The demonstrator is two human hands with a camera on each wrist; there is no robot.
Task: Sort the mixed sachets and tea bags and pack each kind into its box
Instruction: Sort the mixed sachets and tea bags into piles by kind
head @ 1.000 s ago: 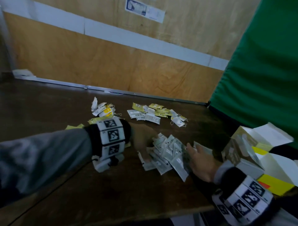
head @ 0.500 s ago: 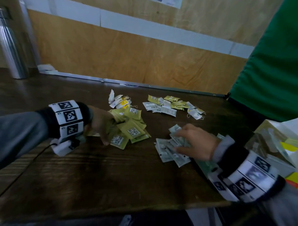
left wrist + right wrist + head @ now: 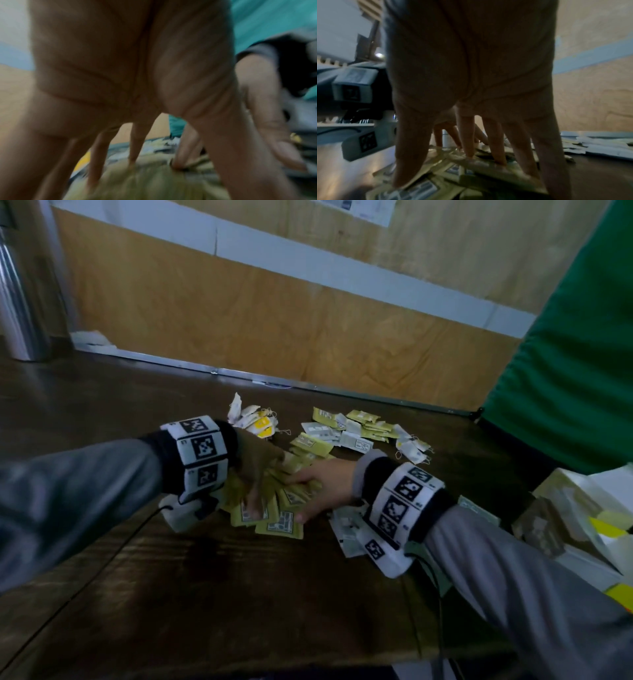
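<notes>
A heap of olive-green sachets (image 3: 279,523) lies on the dark wooden table (image 3: 239,594). My left hand (image 3: 260,474) presses down on its left side with straight, spread fingers. My right hand (image 3: 320,486) lies against its right side, fingers straight on the sachets (image 3: 488,170). The left wrist view is blurred and shows fingers (image 3: 135,142) standing on the green heap (image 3: 154,180). White sachets (image 3: 349,529) lie under my right wrist. Tea bags with yellow tags (image 3: 255,419) sit behind the left hand. Opened boxes (image 3: 582,508) stand at the right edge.
A mixed group of green and white sachets (image 3: 356,429) and more tea bags (image 3: 412,446) lie further back. A metal cylinder (image 3: 17,302) stands far left. A green cloth (image 3: 565,337) hangs at the right, and a wooden wall panel (image 3: 274,313) closes the back.
My right hand left the white sachets and moved left onto the green heap. My left hand slid right, so both hands now meet on that heap.
</notes>
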